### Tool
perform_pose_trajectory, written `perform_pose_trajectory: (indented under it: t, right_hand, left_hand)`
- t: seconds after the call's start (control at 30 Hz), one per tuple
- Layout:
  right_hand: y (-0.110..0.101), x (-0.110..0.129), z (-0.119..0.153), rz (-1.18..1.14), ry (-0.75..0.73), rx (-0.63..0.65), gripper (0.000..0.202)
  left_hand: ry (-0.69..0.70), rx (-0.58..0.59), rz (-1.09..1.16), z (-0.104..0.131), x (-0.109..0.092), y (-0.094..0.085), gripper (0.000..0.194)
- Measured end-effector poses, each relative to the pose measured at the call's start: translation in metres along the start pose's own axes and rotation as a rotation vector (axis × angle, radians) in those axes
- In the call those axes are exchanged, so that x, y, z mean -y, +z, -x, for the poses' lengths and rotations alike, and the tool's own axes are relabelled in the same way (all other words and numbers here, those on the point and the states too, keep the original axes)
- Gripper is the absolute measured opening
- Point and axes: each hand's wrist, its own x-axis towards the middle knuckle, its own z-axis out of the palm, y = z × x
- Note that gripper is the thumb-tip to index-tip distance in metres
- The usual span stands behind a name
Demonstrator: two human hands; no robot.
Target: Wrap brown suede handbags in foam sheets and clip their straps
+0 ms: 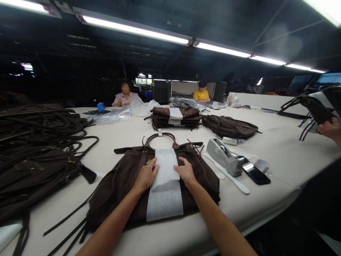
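Observation:
A dark brown bag [122,181] lies flat on the table in front of me, its round handles pointing away. A white paper strip [165,165] runs down its middle, with a thinner translucent part at the near end. My left hand [146,175] rests at the strip's left edge, thumb and fingers apart. On the right edge lies my right hand [185,171], its fingers also spread and touching the paper. Neither hand is closed on anything.
Brown bags [39,160] are heaped at the left, and stacked bags [174,119] stand behind. A tape dispenser [225,156], a phone [255,171] and a white plastic strip [237,183] lie at the right. Another person's hand [330,128] holds a bag at far right.

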Motion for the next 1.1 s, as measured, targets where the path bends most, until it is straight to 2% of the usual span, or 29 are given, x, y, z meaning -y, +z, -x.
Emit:
perform_pose_trajectory:
  t: [0.13, 0.27, 0.33, 0.43, 0.63, 0.83, 0.9, 1.0, 1.1]
  right_hand:
    - [0.003, 0.004, 0.008, 0.162, -0.062, 0.07, 0.073]
    - [0.005, 0.005, 0.007, 0.279, -0.076, 0.096, 0.057]
    - [0.005, 0.006, 0.005, 0.272, -0.019, 0.106, 0.046]
    - [0.005, 0.011, 0.006, 0.217, 0.065, 0.146, 0.042]
    - [0.0, 0.022, 0.016, 0.137, 0.141, 0.245, 0.051]
    - [0.002, 0.022, 0.016, 0.133, 0.157, 0.241, 0.058]
    - [0.001, 0.023, 0.016, 0.126, 0.168, 0.231, 0.057]
    - [-0.001, 0.024, 0.017, 0.114, 0.182, 0.214, 0.055]
    - [-0.003, 0.025, 0.017, 0.109, 0.181, 0.186, 0.053]
  left_hand:
    - [0.002, -0.017, 0.016, -0.001, 0.002, -0.001, 0.047]
    - [0.036, -0.023, 0.035, -0.002, 0.005, -0.001, 0.048]
    - [0.06, -0.042, 0.063, -0.003, 0.006, -0.001, 0.048]
    - [0.068, -0.087, 0.106, -0.006, 0.007, 0.0, 0.043]
    - [0.018, -0.101, 0.15, -0.016, 0.009, 0.002, 0.033]
    - [-0.025, -0.06, 0.194, -0.026, 0.021, -0.002, 0.037]
    - [-0.001, -0.063, 0.182, -0.023, 0.021, -0.003, 0.041]
    - [0.057, -0.129, 0.14, -0.013, 0.013, -0.003, 0.043]
    - [0.268, -0.119, 0.097, -0.001, 0.005, 0.0, 0.037]
